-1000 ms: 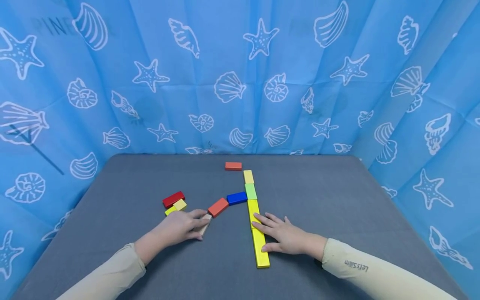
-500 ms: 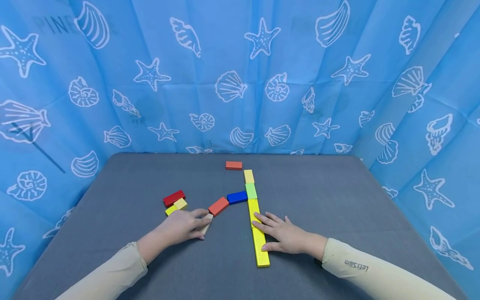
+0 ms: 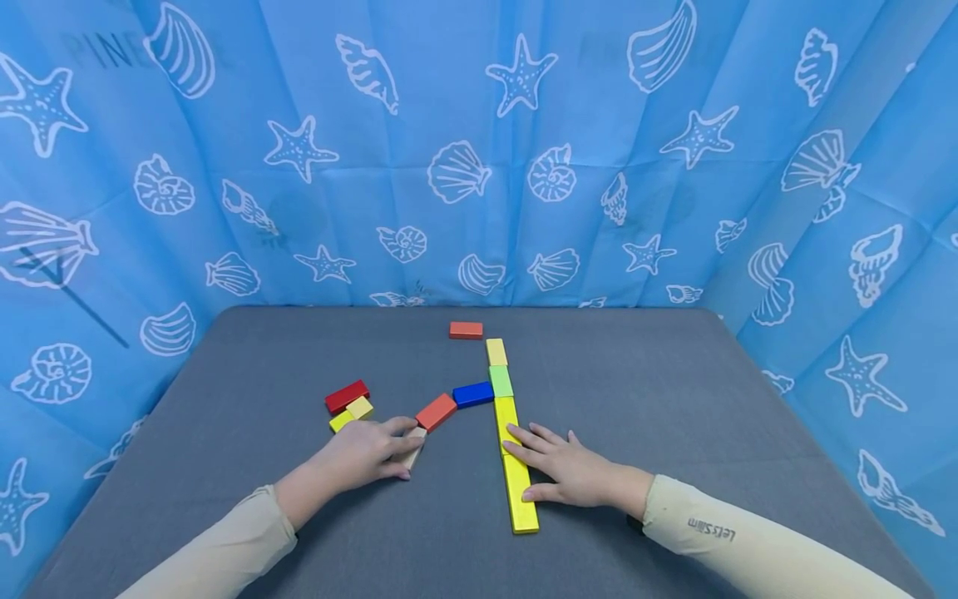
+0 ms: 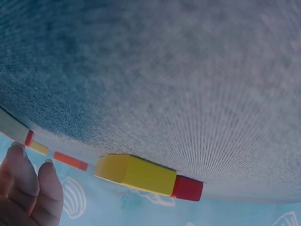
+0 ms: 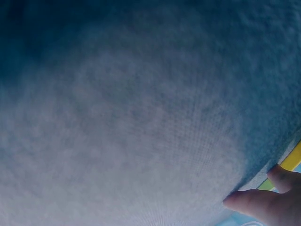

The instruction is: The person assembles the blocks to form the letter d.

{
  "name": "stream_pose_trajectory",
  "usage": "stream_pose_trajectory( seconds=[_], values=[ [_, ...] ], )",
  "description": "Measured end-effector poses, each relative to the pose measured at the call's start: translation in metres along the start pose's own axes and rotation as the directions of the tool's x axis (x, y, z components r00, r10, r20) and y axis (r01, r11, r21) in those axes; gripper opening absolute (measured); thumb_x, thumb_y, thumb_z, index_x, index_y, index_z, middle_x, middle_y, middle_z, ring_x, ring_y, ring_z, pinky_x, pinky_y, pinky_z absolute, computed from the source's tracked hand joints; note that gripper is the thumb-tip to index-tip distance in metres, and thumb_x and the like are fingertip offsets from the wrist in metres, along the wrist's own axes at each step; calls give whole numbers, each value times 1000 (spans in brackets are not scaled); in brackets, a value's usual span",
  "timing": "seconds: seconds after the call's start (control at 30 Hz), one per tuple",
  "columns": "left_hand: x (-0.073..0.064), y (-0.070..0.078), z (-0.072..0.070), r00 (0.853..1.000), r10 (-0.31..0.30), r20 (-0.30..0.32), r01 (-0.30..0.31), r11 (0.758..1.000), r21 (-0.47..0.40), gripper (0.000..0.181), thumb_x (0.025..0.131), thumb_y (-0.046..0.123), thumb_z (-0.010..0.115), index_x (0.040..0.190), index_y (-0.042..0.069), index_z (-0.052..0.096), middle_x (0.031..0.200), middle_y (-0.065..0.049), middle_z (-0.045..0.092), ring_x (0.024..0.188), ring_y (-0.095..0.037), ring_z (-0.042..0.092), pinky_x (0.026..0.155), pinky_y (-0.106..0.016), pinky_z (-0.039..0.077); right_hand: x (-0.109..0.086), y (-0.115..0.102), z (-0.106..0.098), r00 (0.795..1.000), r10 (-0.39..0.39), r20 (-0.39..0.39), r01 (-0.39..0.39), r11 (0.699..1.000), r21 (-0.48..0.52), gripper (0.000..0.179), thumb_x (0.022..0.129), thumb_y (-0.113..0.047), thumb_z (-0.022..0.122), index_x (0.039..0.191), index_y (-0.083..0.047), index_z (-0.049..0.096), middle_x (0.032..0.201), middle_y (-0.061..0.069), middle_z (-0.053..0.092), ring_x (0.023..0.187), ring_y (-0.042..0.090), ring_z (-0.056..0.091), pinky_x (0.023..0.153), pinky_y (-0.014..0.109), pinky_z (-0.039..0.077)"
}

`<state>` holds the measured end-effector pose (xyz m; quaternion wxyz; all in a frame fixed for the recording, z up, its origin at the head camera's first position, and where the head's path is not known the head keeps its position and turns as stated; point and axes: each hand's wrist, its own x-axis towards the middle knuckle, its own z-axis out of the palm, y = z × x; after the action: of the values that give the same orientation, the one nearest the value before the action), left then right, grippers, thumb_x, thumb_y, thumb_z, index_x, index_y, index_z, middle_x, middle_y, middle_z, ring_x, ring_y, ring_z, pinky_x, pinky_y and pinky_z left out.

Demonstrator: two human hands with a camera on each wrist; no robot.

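In the head view my left hand [image 3: 359, 456] pinches a pale wooden block [image 3: 414, 449] low on the table, thumb on the near side and fingers over the far end. That end meets the corner of an orange-red block [image 3: 437, 412], whose other end reaches a blue block [image 3: 473, 394]. The blue one abuts a straight row made of two long yellow blocks [image 3: 520, 499], a light green block [image 3: 500, 381] and a pale yellow block [image 3: 496, 352]. My right hand [image 3: 572, 470], fingers spread, rests on the long yellow blocks. The left wrist view shows left fingertips [image 4: 49, 181] beside the pale block [image 4: 11, 126].
Left of the row, a dark red block [image 3: 347, 397], a small cream block [image 3: 360, 408] and a yellow block [image 3: 341, 421] lie together beyond the left hand. Another orange-red block [image 3: 466, 330] lies near the far edge of the grey table [image 3: 636, 358]. A blue shell-print curtain [image 3: 479, 225] hangs behind.
My left hand has shifted the pale block slightly to the right, against the orange-red block. The right hand and the row have stayed put.
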<state>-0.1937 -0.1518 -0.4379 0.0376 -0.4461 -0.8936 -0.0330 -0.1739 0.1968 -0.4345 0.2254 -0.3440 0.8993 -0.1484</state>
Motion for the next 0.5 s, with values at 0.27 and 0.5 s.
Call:
stream_pose_trajectory(
  seconds=[0.27, 0.5],
  values=[
    [-9, -14, -7, 995, -84, -56, 81, 995, -49, 52, 85, 39, 73, 129, 13, 64, 128, -12, 59, 89, -19, 68, 66, -27, 53, 0, 0, 1, 1000, 0, 2, 0, 1000, 6, 74, 95, -56, 49, 155, -20, 26, 162, 2, 14, 145, 37, 13, 100, 75, 18],
    [-31, -55, -16, 966, -211, -152, 207, 978, -40, 49, 84, 25, 76, 129, 8, 64, 130, -16, 58, 85, -22, 67, 65, -36, 54, -1, 1, 1, 1000, -12, -7, 12, 1000, 8, 73, 96, -55, 48, 155, -18, 27, 162, 2, 13, 146, 36, 12, 100, 75, 17]
  ],
)
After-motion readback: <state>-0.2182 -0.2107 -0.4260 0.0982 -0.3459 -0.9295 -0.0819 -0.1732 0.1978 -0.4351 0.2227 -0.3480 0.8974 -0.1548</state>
